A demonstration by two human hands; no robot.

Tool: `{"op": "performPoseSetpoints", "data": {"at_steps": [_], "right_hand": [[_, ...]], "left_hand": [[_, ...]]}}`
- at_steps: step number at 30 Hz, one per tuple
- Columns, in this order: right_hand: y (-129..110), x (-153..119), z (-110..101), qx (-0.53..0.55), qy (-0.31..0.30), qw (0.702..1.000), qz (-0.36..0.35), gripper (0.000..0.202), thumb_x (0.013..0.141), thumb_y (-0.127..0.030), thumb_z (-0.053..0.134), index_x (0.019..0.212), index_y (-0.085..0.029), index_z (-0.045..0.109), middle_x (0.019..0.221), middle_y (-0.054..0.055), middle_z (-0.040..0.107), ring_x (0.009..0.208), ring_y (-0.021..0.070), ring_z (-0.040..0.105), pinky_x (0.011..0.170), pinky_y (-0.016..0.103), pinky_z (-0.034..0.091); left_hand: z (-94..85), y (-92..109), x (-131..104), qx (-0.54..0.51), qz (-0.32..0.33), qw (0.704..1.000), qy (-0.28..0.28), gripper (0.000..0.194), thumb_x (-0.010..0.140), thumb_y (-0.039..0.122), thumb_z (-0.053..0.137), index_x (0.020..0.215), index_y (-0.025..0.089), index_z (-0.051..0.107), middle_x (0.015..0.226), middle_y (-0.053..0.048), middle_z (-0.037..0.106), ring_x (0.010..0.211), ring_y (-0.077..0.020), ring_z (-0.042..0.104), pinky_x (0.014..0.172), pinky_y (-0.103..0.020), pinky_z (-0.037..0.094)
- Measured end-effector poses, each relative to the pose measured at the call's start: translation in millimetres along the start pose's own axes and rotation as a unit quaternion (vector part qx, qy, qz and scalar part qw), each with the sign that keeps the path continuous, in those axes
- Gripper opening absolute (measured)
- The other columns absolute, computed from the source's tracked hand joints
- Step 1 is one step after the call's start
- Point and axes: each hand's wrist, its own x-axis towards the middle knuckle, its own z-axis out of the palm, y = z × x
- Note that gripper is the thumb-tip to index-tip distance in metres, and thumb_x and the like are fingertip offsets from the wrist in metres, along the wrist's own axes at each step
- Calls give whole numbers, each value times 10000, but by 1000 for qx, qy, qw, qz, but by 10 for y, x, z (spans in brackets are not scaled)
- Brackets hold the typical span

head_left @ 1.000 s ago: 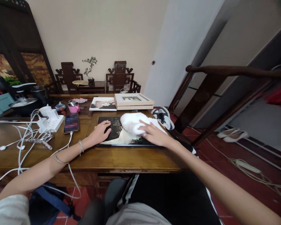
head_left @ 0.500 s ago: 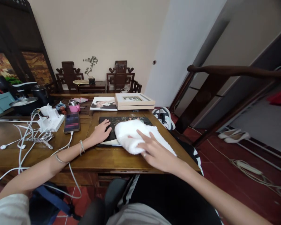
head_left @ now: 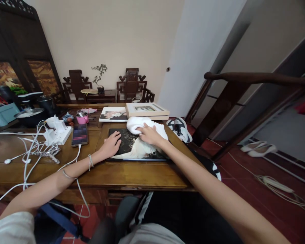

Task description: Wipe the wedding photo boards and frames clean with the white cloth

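A dark photo panel (head_left: 139, 149) showing a white dress lies flat on the wooden table in front of me. On its left edge rests my left hand (head_left: 111, 145), fingers spread and holding nothing. My right hand (head_left: 150, 135) presses a fluffy white towel (head_left: 139, 124) onto the far part of the panel, with its fingers closed over the cloth. The towel hides the panel's upper right area and reaches close to the stacked frames behind.
Stacked picture frames (head_left: 147, 110) and a white photo album (head_left: 113, 114) lie behind the panel. To the left are a charging phone (head_left: 79, 135), a white power strip (head_left: 59, 134) with tangled cables, and a pink cup (head_left: 82, 117). A wooden chair (head_left: 244, 79) stands at right.
My right hand has pushed the towel away from me, to the far edge of the panel, uncovering the white dress picture. My left hand stays on the left edge.
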Motion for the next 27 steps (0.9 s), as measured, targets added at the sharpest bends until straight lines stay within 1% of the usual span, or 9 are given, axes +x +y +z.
{"op": "performPoseSetpoints", "data": {"at_steps": [2,4,8,11,13,15,18,21,27], "right_hand": [[-42,29,10,0,3,1000,-5,521,793,-107,376,1271,-173,571,1259,170,599,1317,372,351,969,707,270],[-94,-96,13,0,0,1000,-21,501,787,-105,390,1241,-166,594,1238,171,613,1339,364,329,993,703,248],[-232,-715,-4,20,-10,995,-102,434,799,-108,398,1164,-157,626,1359,155,538,1404,372,229,1044,710,177],[-267,-1227,-30,49,-10,988,-145,379,773,-75,394,1023,-201,650,1469,74,437,1435,353,152,1060,715,150],[-192,-1448,-45,61,-15,985,-160,336,758,-71,394,931,-209,647,1470,57,440,1443,329,140,1073,705,144],[-35,-1532,-49,62,-10,987,-151,313,765,-89,394,918,-207,642,1455,78,457,1441,309,161,1093,679,143],[268,-1418,-28,46,6,994,-101,322,787,-120,390,967,-189,648,1436,128,472,1427,303,219,1106,642,166],[513,-1084,2,32,4,998,-62,355,796,-130,389,1029,-177,652,1379,147,528,1422,299,236,1094,620,214],[650,-281,-15,29,22,998,-46,466,743,-87,409,1143,-147,641,1326,143,576,1341,319,382,1064,592,265]], "left_hand": [[20,-39,12,-5,5,1000,7,449,947,271,338,1364,159,462,1492,-112,391,1404,-220,320,1135,-445,289],[35,-61,21,-5,6,1000,11,450,942,245,332,1364,161,461,1492,-114,392,1398,-219,333,1134,-442,294],[45,-50,25,3,3,1000,6,449,937,198,306,1341,133,491,1486,-125,399,1396,-230,335,1139,-447,288],[36,-28,19,8,9,1000,4,453,936,192,300,1338,116,493,1484,-132,399,1394,-226,339,1141,-435,291],[26,-14,16,10,10,1000,1,455,937,197,302,1343,104,487,1484,-137,397,1397,-224,333,1141,-428,292],[14,1,13,12,7,1000,-4,457,940,200,298,1344,95,484,1486,-141,392,1402,-227,323,1141,-434,289],[-4,30,4,16,6,1000,-9,456,938,185,287,1340,108,489,1488,-138,391,1404,-221,320,1141,-443,284],[-16,52,-6,16,-1,1000,-14,462,938,178,278,1347,127,485,1494,-128,384,1408,-223,312,1133,-458,292],[-29,53,-7,9,-4,1000,-11,458,935,174,292,1347,171,492,1490,-104,396,1405,-220,317,1126,-471,299]]}}
